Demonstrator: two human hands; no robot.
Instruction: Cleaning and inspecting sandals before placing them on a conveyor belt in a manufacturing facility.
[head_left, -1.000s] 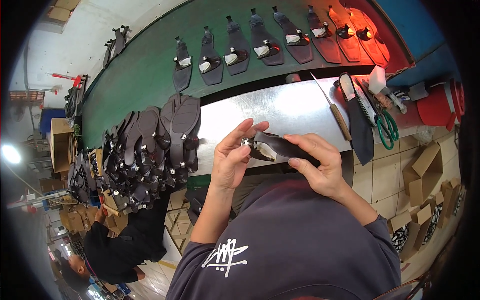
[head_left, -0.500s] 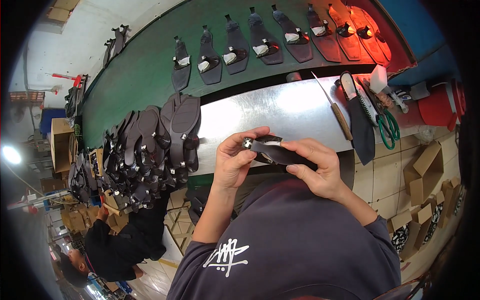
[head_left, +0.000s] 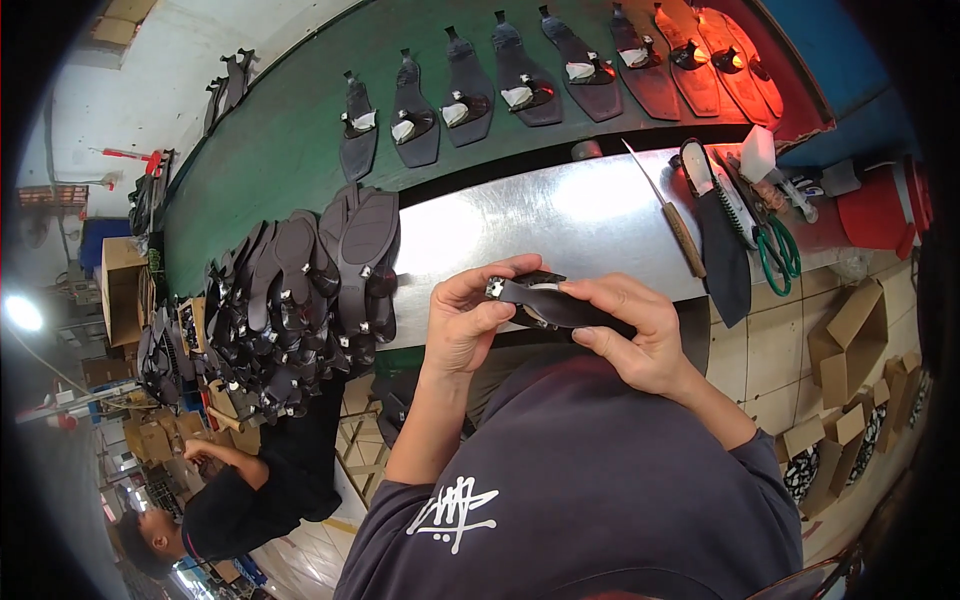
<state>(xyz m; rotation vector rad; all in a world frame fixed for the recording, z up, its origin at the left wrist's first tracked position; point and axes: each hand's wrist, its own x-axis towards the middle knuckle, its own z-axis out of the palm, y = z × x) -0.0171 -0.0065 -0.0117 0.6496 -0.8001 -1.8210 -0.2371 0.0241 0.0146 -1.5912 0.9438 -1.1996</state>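
Observation:
A dark sandal [head_left: 562, 306] with a shiny ornament at one end is held over the near edge of the metal worktop [head_left: 450, 235]. My left hand [head_left: 462, 318] pinches its ornamented end between thumb and fingers. Closed on the other end is my right hand [head_left: 635, 335], thumb below and forefinger above. The palm side of the sandal is partly hidden by my fingers. Left of my hands lies a heap of dark sandals [head_left: 290, 285], several with shiny ornaments.
Beyond the worktop, a row of dark sandals [head_left: 468, 85] lies on a green surface [head_left: 280, 150], red-lit at right. A wooden-handled pointed tool [head_left: 683, 243] and green-handled scissors [head_left: 780, 258] lie right. Cardboard boxes [head_left: 850, 340] stand on the floor. A co-worker [head_left: 250, 510] is lower left.
My hands and the sandal stay almost still. The co-worker's forearm has come into fuller view, and the red thing by their hand no longer shows. The row of sandals has shifted slightly left.

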